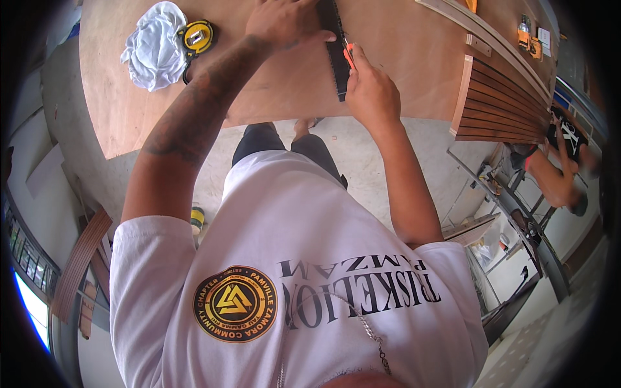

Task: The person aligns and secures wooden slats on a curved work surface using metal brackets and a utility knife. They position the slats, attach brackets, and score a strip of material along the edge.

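Wears a white shirt (pixel 310 207) nearest the camera, with dark block lettering and a round, lettered black-and-yellow emblem (pixel 235 304). Rests the left hand (pixel 284 22), with thumb on a dark flat strip (pixel 336 61), upon the wooden bench (pixel 284 90); cannot tell the cropped fingers' spread. Grips an orange-handled tool (pixel 350 57) in the right hand (pixel 373 90), at the strip's right edge. Seems under way; cannot tell how much is done or left. Includes, left of the hands, a yellow tape measure (pixel 198 37), too small to read.

- A woodworking workshop is indicated.
- A tape measure (pixel 198 37) is laid on a broad wooden board (pixel 272 90).
- A slatted wooden panel (pixel 498 103) is placed at its right.
- A concrete floor (pixel 358 154) is exposed below.
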Demonstrator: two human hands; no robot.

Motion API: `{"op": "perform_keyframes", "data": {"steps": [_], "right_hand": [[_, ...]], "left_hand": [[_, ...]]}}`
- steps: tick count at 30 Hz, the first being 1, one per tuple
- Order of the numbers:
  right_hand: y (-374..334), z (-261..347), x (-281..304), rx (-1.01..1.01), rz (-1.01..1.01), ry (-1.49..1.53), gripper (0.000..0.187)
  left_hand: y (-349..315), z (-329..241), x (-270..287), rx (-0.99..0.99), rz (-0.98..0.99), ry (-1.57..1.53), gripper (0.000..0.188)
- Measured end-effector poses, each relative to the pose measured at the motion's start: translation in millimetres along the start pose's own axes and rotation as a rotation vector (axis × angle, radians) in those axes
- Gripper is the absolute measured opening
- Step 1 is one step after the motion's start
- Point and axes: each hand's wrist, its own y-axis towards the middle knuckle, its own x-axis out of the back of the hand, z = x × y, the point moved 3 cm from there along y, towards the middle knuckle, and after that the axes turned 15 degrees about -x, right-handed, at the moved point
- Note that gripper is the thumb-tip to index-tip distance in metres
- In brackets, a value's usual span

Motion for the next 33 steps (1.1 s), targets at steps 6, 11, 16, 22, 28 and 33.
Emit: {"op": "perform_keyframes", "data": {"steps": [6,11,16,22,28,33], "right_hand": [[-2.2,0.8,1.9,-0.029,0.038,-0.010,0.058],[-4.9,-0.7,1.8,-0.019,0.032,-0.020,0.058],[-7.1,-5.4,-1.5,-0.011,0.018,-0.013,0.060],[-9.2,-6.2,-0.6,0.007,-0.008,-0.016,0.059],[-11.7,-6.7,1.1,-0.084,0.101,-0.029,0.057],[-16.5,-8.0,-4.5,-0.015,-0.005,-0.008,0.060]], "left_hand": [[1.1,-0.2,1.7,0.000,0.004,0.010,0.105],[1.3,1.5,0.0,-0.002,-0.011,-0.009,0.105],[1.0,2.2,-1.2,-0.001,-0.020,-0.017,0.105],[1.5,1.8,1.0,0.001,-0.009,-0.022,0.105],[1.1,1.4,0.5,0.002,0.001,-0.015,0.104],[1.9,1.9,1.2,0.007,0.014,-0.026,0.104]]}}
